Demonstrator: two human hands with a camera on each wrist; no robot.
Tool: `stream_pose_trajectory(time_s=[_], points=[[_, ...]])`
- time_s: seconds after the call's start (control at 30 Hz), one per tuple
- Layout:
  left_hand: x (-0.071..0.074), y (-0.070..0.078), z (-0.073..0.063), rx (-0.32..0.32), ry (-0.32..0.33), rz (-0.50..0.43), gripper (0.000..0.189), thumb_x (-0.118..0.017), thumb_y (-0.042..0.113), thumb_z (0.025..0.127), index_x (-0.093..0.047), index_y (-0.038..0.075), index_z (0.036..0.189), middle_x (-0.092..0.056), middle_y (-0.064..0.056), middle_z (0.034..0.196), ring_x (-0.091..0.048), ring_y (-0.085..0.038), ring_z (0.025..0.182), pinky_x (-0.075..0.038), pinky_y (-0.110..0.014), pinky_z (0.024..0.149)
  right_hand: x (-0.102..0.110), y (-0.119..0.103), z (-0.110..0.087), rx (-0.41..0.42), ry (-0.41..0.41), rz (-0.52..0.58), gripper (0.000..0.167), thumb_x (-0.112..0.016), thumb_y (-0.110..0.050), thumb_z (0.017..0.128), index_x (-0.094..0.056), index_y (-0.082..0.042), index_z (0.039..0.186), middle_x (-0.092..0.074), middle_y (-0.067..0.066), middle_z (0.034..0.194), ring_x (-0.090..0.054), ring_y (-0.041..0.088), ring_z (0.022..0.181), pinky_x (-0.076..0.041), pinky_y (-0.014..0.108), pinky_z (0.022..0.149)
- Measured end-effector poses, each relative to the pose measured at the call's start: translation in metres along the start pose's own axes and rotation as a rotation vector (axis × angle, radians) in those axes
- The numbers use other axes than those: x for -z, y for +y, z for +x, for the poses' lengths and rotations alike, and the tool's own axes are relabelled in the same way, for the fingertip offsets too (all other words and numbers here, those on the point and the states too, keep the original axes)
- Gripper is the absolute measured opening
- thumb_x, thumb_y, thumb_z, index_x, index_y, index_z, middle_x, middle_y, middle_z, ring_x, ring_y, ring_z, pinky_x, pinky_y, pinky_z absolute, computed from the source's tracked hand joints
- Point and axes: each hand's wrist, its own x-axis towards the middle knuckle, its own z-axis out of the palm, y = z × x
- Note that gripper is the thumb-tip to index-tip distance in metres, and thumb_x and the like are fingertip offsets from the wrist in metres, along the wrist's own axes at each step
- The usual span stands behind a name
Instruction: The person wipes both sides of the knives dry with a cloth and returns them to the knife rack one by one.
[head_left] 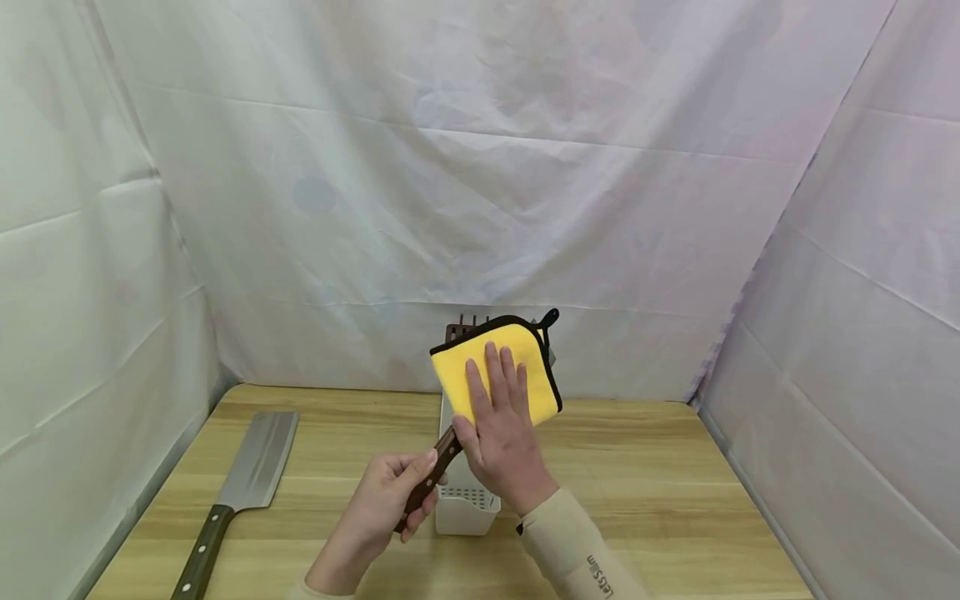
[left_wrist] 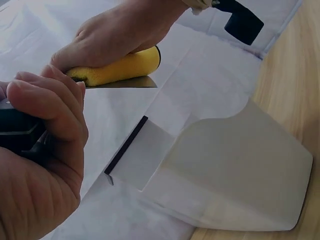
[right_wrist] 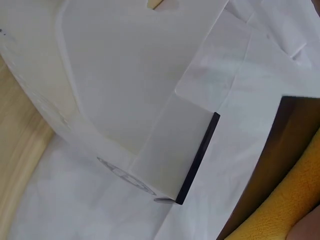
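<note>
Currently, I see the right sleeve [head_left: 573, 542] nearest me on my feed, coming in from the lower right, cream with dark lettering along the forearm. The left forearm angles in from the lower left, and its left hand [head_left: 382, 500] grips a knife [head_left: 430, 482] by the brown, riveted handle: the fingers curl underneath, their tips showing on the far side, while the thumb lies along the top and points away from the body. Beyond it, the right hand [head_left: 504, 442] is laid flat, palm down, over a yellow cloth [head_left: 542, 379] with black edging. I read its four fingers as straight and slightly spread, aimed up and away, with the thumb angled out to the left beside the place where handle meets cloth. The cloth covers most of the knife; only in the left wrist view can I make out a strip of blade [left_wrist: 142, 83] along its lower edge. The knife is held up off the worktop [head_left: 637, 483], slanting from lower left to upper right. Off to the left lies a cleaver [head_left: 247, 467], dark handle toward me, broad blade pointing away. Behind the hands stands a white holder [head_left: 467, 521] with a perforated tray at its foot, and a brown slotted piece [head_left: 453, 332] peeks out past the cloth's upper left corner; I can't tell what it belongs to. Farthest off hangs a creased white backdrop [head_left: 375, 208].
</note>
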Motion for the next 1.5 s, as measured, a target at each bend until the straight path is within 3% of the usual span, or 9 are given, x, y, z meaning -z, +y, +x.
stream_pose_trajectory(time_s=[0.27,0.8,1.07,1.5], points=[[-0.002,-0.006,0.003,-0.011,0.000,-0.085,0.042,-0.048,0.035,0.111,-0.069,0.009,0.086,-0.057,0.006,0.061,-0.046,-0.002,0.042,-0.039,-0.017,0.038,-0.003,-0.007,-0.003,0.032,-0.011,0.054,0.059,-0.029,-0.036,0.114,-0.037,0.007,0.153,-0.031,0.035,0.158,-0.023,0.049,0.151,-0.018,0.065,0.121],[-0.003,-0.013,0.009,-0.019,0.033,-0.189,0.043,-0.044,0.037,0.112,-0.071,0.011,0.090,-0.059,0.006,0.062,-0.048,0.000,0.043,-0.040,-0.015,0.038,-0.002,-0.021,-0.008,0.074,-0.089,0.054,0.057,-0.023,-0.035,0.114,-0.041,0.003,0.153,-0.036,0.027,0.160,-0.032,0.048,0.148,-0.026,0.065,0.118],[-0.009,-0.013,0.008,-0.013,0.058,-0.204,0.045,-0.045,0.037,0.112,-0.067,0.004,0.091,-0.058,0.005,0.062,-0.048,-0.001,0.043,-0.040,-0.016,0.038,-0.003,-0.020,-0.005,0.025,-0.058,0.054,0.057,-0.024,-0.033,0.114,-0.038,0.006,0.154,-0.032,0.032,0.160,-0.028,0.050,0.149,-0.024,0.065,0.119],[-0.011,-0.017,0.002,-0.028,0.052,-0.248,0.044,-0.046,0.040,0.111,-0.067,0.007,0.092,-0.056,0.006,0.063,-0.049,0.000,0.043,-0.041,-0.015,0.039,-0.004,-0.018,0.009,-0.084,-0.081,0.028,0.062,-0.023,-0.036,0.114,-0.029,0.009,0.156,-0.023,0.035,0.162,-0.020,0.052,0.151,-0.020,0.066,0.120]])
